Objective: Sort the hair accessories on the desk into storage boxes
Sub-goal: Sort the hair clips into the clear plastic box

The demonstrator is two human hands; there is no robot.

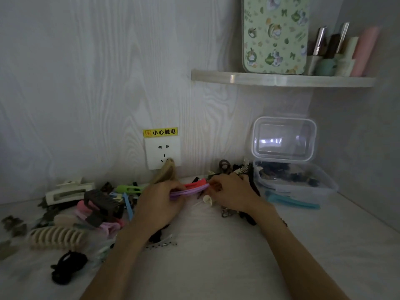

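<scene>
Item: red clip [198,183] and purple clip [186,192], which we pinch between left hand [158,204] and right hand [232,194], near the desk's [216,256] rear edge.

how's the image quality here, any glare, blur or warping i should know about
Head view: dim and low-contrast overall; a bright reflection glares on the propped-up clear lid of the storage box; the accessories at the far left edge, like the cream claw clip, look soft; wide-angle warping bends the shelf; both hands, left hand and right hand, are fairly sharp on the pink and purple clips.
</scene>
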